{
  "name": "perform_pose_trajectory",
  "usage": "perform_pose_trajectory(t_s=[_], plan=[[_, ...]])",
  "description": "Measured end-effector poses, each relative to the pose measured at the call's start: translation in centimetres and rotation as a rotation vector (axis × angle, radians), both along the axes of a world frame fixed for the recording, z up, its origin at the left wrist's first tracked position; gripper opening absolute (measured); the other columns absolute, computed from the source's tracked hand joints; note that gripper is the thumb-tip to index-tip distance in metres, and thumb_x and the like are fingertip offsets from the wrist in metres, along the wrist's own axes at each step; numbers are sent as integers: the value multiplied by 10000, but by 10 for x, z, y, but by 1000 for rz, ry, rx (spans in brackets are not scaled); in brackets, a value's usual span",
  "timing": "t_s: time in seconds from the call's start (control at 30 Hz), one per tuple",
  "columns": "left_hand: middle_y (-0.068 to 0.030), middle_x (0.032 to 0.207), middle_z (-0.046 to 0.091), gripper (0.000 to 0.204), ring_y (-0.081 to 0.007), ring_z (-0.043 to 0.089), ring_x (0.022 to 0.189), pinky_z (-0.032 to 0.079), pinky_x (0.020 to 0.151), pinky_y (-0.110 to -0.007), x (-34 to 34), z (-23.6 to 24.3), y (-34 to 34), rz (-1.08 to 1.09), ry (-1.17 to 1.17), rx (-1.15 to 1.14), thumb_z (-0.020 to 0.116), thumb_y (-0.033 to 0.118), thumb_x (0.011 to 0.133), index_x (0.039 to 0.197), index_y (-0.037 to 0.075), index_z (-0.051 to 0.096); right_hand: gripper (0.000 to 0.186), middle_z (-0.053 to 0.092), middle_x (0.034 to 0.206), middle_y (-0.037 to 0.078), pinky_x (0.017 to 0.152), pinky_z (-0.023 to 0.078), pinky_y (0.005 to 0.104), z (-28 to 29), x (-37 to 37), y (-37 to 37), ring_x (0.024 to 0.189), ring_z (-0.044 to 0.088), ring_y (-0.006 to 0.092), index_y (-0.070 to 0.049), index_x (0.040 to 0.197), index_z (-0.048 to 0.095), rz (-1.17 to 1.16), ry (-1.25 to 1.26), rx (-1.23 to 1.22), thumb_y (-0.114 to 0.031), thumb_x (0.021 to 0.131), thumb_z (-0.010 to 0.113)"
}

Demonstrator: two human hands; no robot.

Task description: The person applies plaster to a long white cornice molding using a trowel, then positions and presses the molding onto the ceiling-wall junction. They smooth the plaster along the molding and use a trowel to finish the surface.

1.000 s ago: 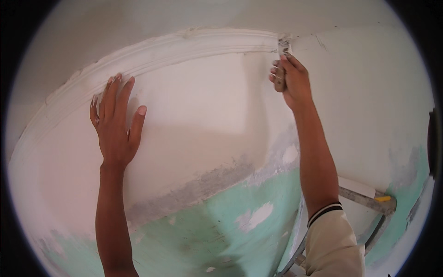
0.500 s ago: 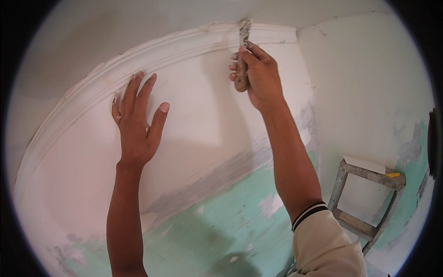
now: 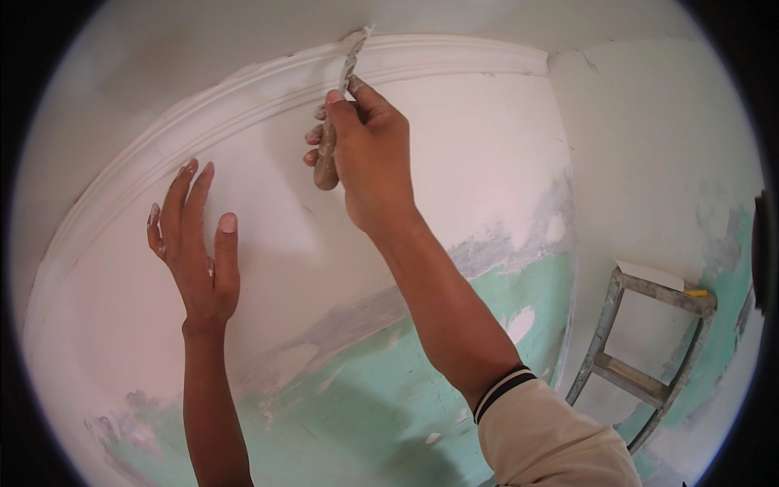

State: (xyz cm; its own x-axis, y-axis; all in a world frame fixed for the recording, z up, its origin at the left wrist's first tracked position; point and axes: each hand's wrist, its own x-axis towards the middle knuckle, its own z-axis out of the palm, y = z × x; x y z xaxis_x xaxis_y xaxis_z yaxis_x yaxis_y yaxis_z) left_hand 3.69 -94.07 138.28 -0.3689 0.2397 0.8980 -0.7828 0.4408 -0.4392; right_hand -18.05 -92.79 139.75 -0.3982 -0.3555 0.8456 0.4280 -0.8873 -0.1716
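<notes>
My right hand (image 3: pixel 372 150) grips the brown wooden handle of a putty knife (image 3: pixel 327 154), blade pointing up. White filler smears the blade, and its tip meets the seam where the white crown moulding (image 3: pixel 243 93) joins the ceiling (image 3: pixel 203 40). To the left, my left hand (image 3: pixel 199 235) is raised with fingers spread, its fingertips by the moulding's lower edge and nothing in it. Whitish filler marks the fingers of both hands.
The wall (image 3: pixel 454 146) is white above, with a grey patchy band and pale green paint below. At the right, against the side wall (image 3: pixel 641 146), stands a worn stepladder (image 3: pixel 625 373) with a white sheet-like piece (image 3: pixel 649 274) and a small yellow item (image 3: pixel 696 293) on top.
My right hand has slid the putty knife left along the moulding's upper edge, and the knife is tilted more. My left hand has moved left and slightly down, still spread.
</notes>
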Motion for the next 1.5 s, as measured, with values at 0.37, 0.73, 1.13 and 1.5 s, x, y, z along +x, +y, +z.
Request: perform_pose_trajectory(t_s=[0.37, 0.73, 1.13, 1.5], plan=[[-149, 1389, 609, 387, -306, 531, 1305, 371, 1105, -417, 146, -100, 44, -251, 457, -53, 592, 224, 1041, 1364, 11, 594, 233, 647, 810, 41, 441, 465, 273, -88, 158, -9, 605, 659, 195, -126, 1032, 607, 816, 354, 165, -339, 1071, 521], [-181, 1128, 670, 237, -378, 609, 1113, 490, 957, -462, 66, -635, 313, 566, 1461, 744, 674, 144, 957, 1175, 52, 690, 446, 524, 1122, 114, 615, 515, 351, -376, 70, 87, 934, 552, 260, -109, 1558, 266, 1812, 588, 821, -200, 1131, 355], [-219, 968, 753, 443, -340, 735, 937, 554, 845, -450, -341, -916, 697, 1009, 3366, 257, 645, 379, 882, 1081, -5, 744, 270, 589, 1089, 121, 631, 547, 363, -496, 30, 63, 892, 581, 232, 14, 1224, 478, 1822, 796, 1319, -210, 1134, 357], [-98, 837, 703, 420, -175, 686, 704, 523, 600, -311, -324, -906, 641, 547, 3172, 359, 693, 349, 928, 1145, -11, 714, 281, 565, 1086, 110, 643, 496, 340, -522, 31, 60, 890, 554, 221, 20, 1216, 447, 1808, 842, 1335, -239, 1135, 375]])
